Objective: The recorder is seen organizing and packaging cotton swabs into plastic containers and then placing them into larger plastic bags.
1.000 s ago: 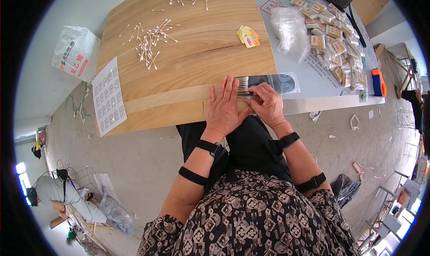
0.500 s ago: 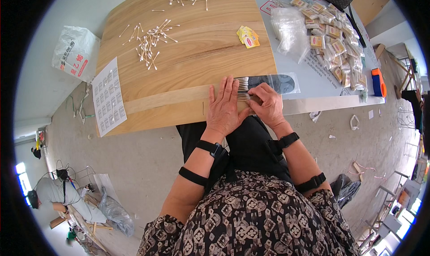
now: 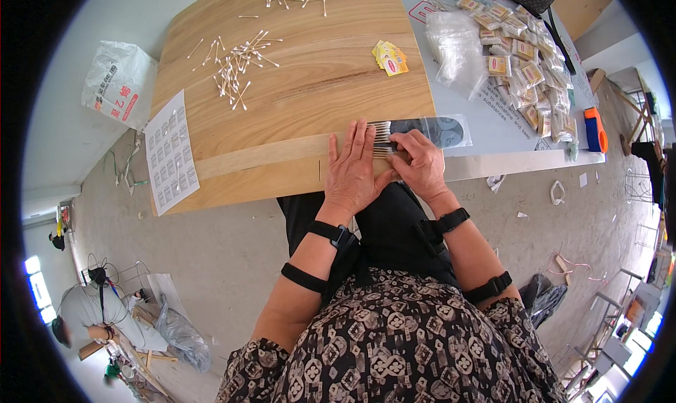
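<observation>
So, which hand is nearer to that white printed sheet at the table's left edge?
Left. The left hand lies flat, to the right of the sheet; the right hand is farther right, fingers bent, past the lined-up cotton swabs.

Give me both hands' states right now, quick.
Left hand: open, palm down, fingers at the row of cotton swabs.
Right hand: fingers bent beside the swabs' right ends; whether it grips anything cannot be told.
</observation>
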{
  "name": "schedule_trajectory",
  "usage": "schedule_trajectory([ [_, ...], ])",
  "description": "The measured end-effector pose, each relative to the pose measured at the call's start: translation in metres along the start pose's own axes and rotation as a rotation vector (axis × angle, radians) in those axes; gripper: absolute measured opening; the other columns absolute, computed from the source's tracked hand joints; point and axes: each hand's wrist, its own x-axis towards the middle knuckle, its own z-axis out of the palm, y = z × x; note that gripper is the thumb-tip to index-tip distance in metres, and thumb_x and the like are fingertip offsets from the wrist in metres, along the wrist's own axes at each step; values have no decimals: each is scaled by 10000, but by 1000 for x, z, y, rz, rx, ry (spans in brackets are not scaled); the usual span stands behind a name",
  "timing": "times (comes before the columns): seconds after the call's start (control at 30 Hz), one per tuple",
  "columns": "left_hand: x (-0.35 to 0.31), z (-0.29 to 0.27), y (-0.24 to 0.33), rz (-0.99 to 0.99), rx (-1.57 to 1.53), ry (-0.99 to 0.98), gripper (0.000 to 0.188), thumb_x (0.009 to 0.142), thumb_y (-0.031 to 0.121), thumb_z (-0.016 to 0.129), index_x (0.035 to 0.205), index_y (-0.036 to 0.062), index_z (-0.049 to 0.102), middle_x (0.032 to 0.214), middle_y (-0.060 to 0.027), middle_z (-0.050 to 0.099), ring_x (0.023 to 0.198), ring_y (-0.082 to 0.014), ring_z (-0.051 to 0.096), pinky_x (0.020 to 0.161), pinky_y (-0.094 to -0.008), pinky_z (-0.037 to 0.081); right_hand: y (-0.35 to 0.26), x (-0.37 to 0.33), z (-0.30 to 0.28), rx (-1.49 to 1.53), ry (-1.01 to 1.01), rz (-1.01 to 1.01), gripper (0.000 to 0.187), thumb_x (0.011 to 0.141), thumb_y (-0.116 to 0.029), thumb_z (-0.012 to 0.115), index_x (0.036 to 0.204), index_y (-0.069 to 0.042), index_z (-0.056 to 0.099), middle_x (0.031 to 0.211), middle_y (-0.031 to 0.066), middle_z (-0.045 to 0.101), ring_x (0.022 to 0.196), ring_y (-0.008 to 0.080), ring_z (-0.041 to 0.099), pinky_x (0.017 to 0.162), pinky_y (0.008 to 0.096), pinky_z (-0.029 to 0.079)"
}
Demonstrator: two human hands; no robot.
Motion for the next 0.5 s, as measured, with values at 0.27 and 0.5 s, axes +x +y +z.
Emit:
schedule_trajectory([
  [0.27,0,1,-1,0,6,3,874,858,601,545,1484,41,299,1579,-133,233,1473,-280,187,1180,-528,112,-2,1,0,-43,2,-2,325,712,-150,749,1021,-89,669,844,70,604,790,261,642,675,376,514],
  [0.5,0,2,-1,0,7,12,867,859,597,542,1481,41,307,1577,-134,240,1473,-279,192,1180,-528,112,-3,2,1,-46,-3,3,340,709,-153,754,1029,-92,658,841,67,606,781,264,640,668,381,512],
])
